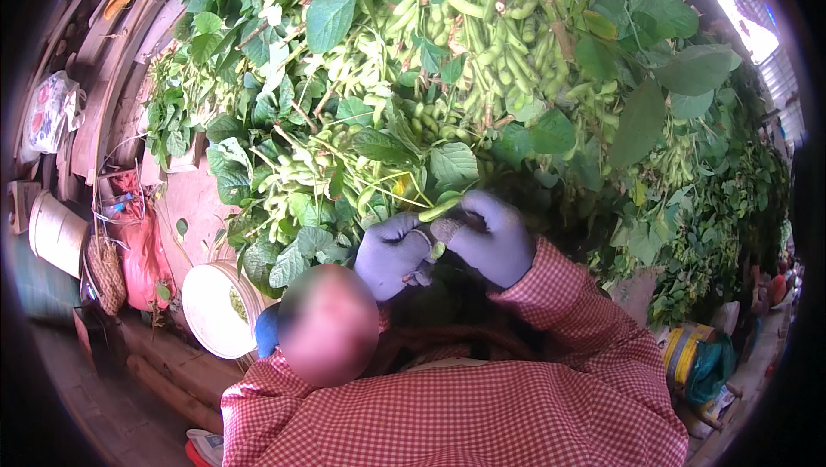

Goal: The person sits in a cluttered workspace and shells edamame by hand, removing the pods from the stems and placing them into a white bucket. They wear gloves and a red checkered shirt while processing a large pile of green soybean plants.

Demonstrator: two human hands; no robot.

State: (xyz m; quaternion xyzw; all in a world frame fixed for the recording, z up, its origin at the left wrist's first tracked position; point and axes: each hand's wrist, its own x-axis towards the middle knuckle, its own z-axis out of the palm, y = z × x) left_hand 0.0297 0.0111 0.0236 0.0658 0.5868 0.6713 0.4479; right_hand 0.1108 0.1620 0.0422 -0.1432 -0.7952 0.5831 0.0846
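Observation:
Both my hands wear pale purple-grey gloves and meet at the near edge of a heap of cut soybean plants [387,164]. My left hand [393,255] has its fingers curled beside a small green pod piece [437,251]; whether it grips this piece is unclear. Thumb and bent forefinger of my right hand [492,238] come close together. A longer green pod [440,210] spans the gap between the hands, its right end at the right forefinger. Just beyond it is a broad soybean leaf [453,165]. A blurred patch covers part of my left arm.
A white plastic bucket [190,309] with green contents inside stands left of the heap. Further left are a red plastic bag [145,257], another pale bucket [58,225] and wooden boards [106,80]. More leafy plants [716,228] lie right, above a yellow-and-grey container [681,354].

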